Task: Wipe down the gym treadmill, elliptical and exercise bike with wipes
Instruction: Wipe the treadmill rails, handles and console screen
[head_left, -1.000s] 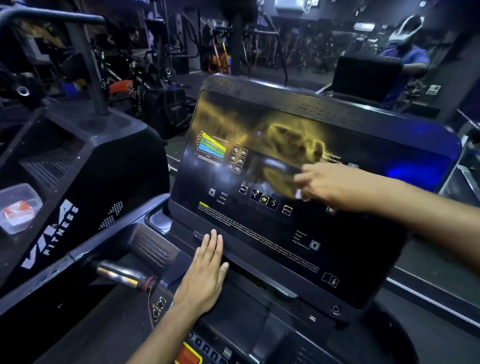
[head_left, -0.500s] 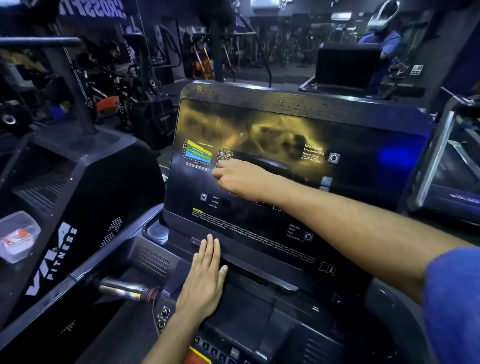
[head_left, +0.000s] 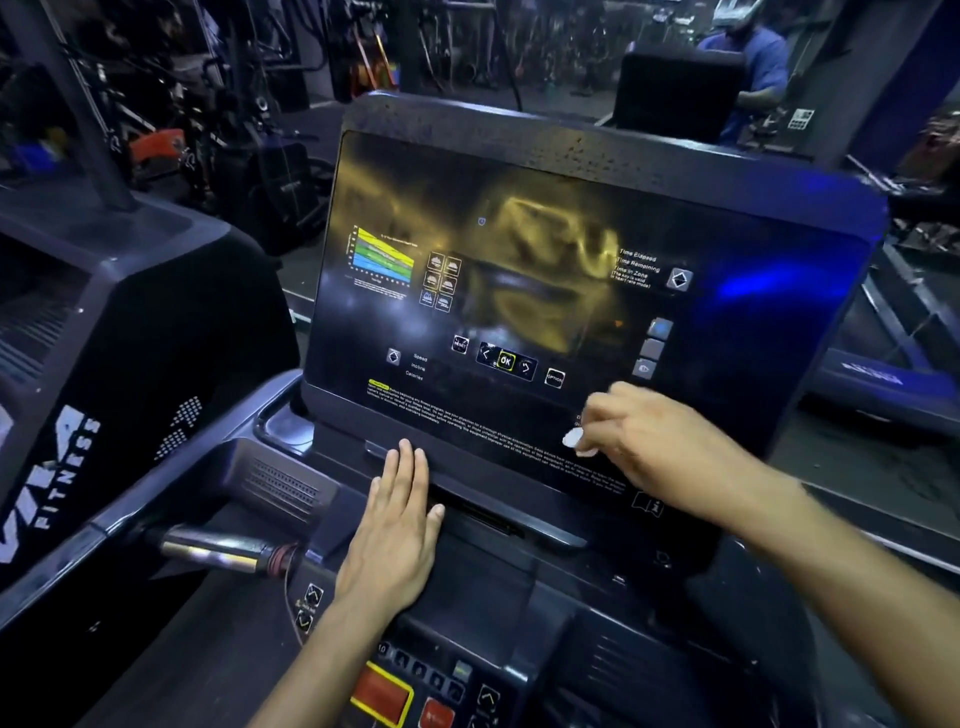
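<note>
The treadmill's dark glossy console panel (head_left: 519, 218) fills the middle of the head view, with a coloured chart, icons and an OK button printed on it. My right hand (head_left: 654, 441) grips a small white wipe (head_left: 574, 440) and presses it on the panel's lower right part. My left hand (head_left: 397, 525) lies flat, fingers straight, on the ledge under the panel. Red buttons (head_left: 387, 693) sit on the control strip below.
A black machine marked FITNESS (head_left: 67, 467) stands close on the left. A metal handlebar grip (head_left: 218, 551) sticks out by my left wrist. Another treadmill (head_left: 883, 374) is at the right. A person in blue (head_left: 753, 57) stands at a far machine.
My right hand swept the wipe from the panel's right to its left middle, then down to the lower right. My left hand stayed flat on the ledge.
</note>
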